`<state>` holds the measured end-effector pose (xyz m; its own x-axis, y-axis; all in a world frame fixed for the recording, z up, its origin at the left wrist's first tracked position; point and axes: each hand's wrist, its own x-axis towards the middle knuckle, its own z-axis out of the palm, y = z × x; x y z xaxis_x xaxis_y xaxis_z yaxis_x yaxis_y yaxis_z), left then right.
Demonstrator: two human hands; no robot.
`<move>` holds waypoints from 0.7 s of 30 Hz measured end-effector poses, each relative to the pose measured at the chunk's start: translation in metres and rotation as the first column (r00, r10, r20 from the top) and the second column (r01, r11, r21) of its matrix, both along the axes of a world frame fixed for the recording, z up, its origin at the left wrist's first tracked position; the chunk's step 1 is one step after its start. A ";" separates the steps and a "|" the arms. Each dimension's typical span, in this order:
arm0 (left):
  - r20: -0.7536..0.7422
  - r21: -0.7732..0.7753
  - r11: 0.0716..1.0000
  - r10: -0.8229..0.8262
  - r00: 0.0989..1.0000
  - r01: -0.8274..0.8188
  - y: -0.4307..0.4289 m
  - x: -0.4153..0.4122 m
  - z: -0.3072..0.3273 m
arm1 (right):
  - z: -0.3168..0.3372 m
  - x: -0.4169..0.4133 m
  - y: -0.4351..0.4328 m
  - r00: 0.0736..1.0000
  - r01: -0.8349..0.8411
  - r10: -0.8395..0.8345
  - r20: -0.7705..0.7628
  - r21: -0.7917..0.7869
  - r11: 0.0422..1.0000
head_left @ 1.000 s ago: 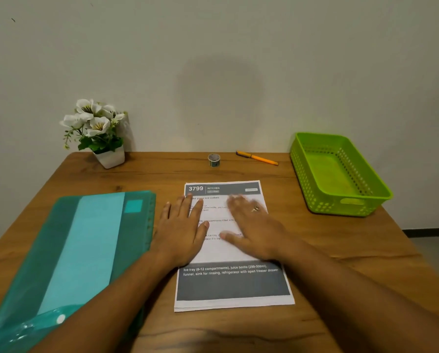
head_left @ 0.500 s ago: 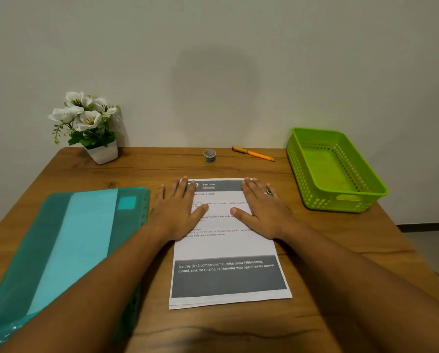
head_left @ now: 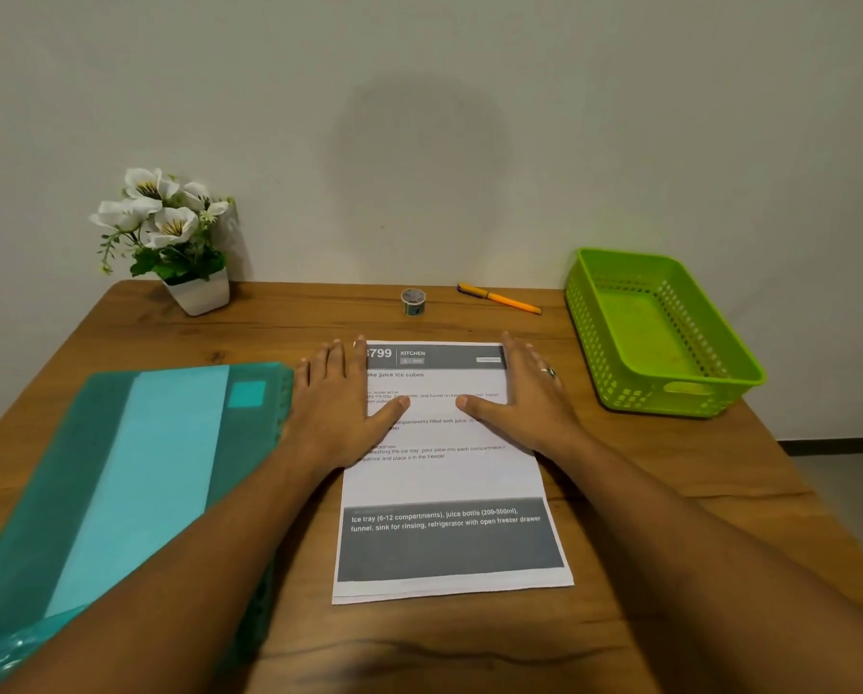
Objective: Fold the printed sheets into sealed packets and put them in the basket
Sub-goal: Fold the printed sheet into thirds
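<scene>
Where the wooden surface (head_left: 269, 328) meets the left edge of the view, a teal plastic folder (head_left: 119, 493) lies flat, a paler blue strip running along its length. Beyond it, at the far left corner by the wall, a white pot of white flowers (head_left: 196, 293) stands upright.

The left hand (head_left: 341, 413) lies palm down with fingers straight and spread. It straddles the left edge of the printed sheets (head_left: 449, 483) near the top corner, its thumb reaching onto the text. The sheets lie flat and unfolded in the middle of the surface, printed side up, with a grey header reading "KITCHEN" at the far end and a grey block of white lettering at the near end. A second edge shows just under the bottom margin.

Past the top of the sheets, a small roll of tape (head_left: 412, 302) stands near the wall, and an orange pen (head_left: 499, 299) lies just to its right.

The right hand (head_left: 529, 403) mirrors the other, flat and spread over the right edge of the sheets, thumb pointing inward, with a ring on one finger. The two thumbs are apart.

Farther right, well apart from the sheets, sits the green perforated basket (head_left: 629, 398).
</scene>
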<state>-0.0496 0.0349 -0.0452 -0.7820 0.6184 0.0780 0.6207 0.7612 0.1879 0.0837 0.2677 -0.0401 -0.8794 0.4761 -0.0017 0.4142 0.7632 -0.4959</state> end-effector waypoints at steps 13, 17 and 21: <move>0.077 0.400 0.916 0.007 0.997 -0.037 -0.009 0.008 0.010 | 0.005 -0.001 0.012 0.883 0.042 -0.292 -0.367 -0.559 0.828; 0.101 0.445 0.892 0.040 0.994 -0.081 -0.011 0.009 0.011 | 0.013 -0.004 0.017 0.880 0.045 -0.272 -0.390 -0.501 0.864; 0.118 0.469 0.873 0.084 0.989 -0.130 -0.013 0.010 0.013 | 0.018 -0.002 0.017 0.891 0.034 -0.219 -0.398 -0.423 0.906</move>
<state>-0.0396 0.0220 -0.0324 -0.8592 0.4367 0.2665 0.5032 0.6270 0.5947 0.0817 0.2845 -0.0220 -0.7682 0.6232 0.1469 0.1705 0.4202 -0.8913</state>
